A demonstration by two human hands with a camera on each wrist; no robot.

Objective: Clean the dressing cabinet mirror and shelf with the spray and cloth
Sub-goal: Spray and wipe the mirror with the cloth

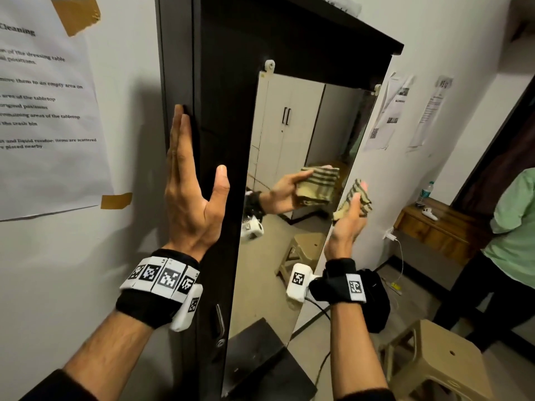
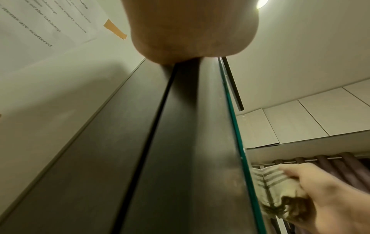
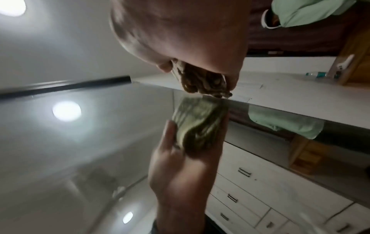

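A tall dark dressing cabinet (image 1: 220,96) carries a long mirror (image 1: 292,256) on its front, with a dark shelf (image 1: 269,374) at the mirror's foot. My left hand (image 1: 191,180) lies flat on the cabinet's left edge, fingers straight up and thumb spread across the front. My right hand (image 1: 347,227) grips a folded striped cloth (image 1: 346,205) and presses it against the mirror's right edge. In the right wrist view the cloth (image 3: 200,82) touches the glass (image 3: 80,142), with its reflection just below. No spray bottle shows in any view.
A beige plastic stool (image 1: 434,357) stands low on the right, and a black bag (image 1: 376,299) lies behind my right wrist. A person in a green shirt (image 1: 515,221) stands at the right edge, beside a wooden table (image 1: 440,227) with a water bottle (image 1: 425,192). Taped paper sheets (image 1: 43,111) hang on the left wall.
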